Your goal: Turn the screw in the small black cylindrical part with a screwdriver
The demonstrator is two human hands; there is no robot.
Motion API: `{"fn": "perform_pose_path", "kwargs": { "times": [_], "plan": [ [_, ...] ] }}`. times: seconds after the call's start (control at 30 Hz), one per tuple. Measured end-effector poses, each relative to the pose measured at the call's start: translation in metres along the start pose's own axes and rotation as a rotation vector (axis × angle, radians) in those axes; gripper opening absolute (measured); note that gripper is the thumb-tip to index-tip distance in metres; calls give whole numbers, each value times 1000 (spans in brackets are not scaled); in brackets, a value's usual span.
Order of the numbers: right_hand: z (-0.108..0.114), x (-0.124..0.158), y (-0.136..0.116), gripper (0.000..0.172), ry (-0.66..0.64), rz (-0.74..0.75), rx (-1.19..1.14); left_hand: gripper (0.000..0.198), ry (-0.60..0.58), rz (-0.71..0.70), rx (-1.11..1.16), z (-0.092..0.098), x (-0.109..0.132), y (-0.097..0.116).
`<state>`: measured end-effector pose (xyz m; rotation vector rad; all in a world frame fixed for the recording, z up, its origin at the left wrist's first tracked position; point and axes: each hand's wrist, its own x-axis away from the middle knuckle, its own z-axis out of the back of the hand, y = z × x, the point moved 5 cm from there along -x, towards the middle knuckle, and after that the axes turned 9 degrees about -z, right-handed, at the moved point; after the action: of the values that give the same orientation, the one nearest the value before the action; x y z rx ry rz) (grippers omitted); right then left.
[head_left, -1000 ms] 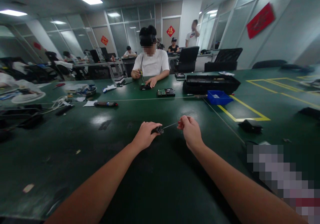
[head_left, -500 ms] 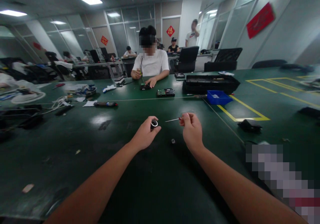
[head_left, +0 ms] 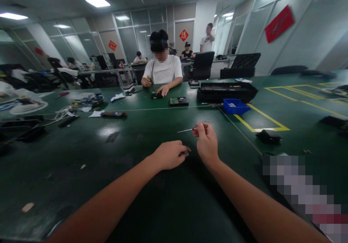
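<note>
My left hand (head_left: 171, 155) is low over the green table, palm down, its fingers curled around a small dark part (head_left: 185, 153). Only a sliver of that part shows. The black cylinder with a bright ring seen earlier is out of sight; whether it is inside the palm, I cannot tell. My right hand (head_left: 208, 139) is closed on the red handle of a thin screwdriver (head_left: 185, 130). Its metal shaft points left, above and beyond the left hand's fingers.
Across the table (head_left: 130, 185) a person in a white shirt works on a small circuit device (head_left: 156, 95). Nearby are a hard drive (head_left: 178, 101), a long black tray (head_left: 227, 92), a blue bin (head_left: 236, 106) and a black pouch (head_left: 268, 137). Cables (head_left: 63, 114) lie left.
My left hand has moved down and slightly right, from holding up the black ringed cylinder to closing over the small part on the table. The right hand keeps its screwdriver nearly still.
</note>
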<state>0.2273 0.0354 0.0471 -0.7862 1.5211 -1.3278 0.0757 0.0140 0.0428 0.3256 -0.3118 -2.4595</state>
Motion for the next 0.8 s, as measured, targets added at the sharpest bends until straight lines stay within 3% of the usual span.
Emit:
{"fn": "perform_pose_path", "kwargs": {
  "times": [0.13,0.3,0.37,0.5,0.57,0.67,0.8],
  "plan": [
    [0,-1,3,28,6,7,9,30,-61,1,-72,-9,-8,-2],
    [0,-3,6,29,6,12,2,26,17,77,105,-4,-10,-12],
    [0,-4,6,29,10,10,0,26,110,144,388,3,-6,-21],
    [0,-4,4,28,-1,-6,-18,27,383,389,1252,10,14,-47],
    [0,-3,3,27,-13,-17,-18,27,522,451,1562,14,28,-59],
    [0,-2,2,27,-31,-26,-10,25,671,522,1720,22,52,-78],
    [1,-1,3,28,-46,-36,24,15,834,581,1683,40,92,-106]
  ]
}}
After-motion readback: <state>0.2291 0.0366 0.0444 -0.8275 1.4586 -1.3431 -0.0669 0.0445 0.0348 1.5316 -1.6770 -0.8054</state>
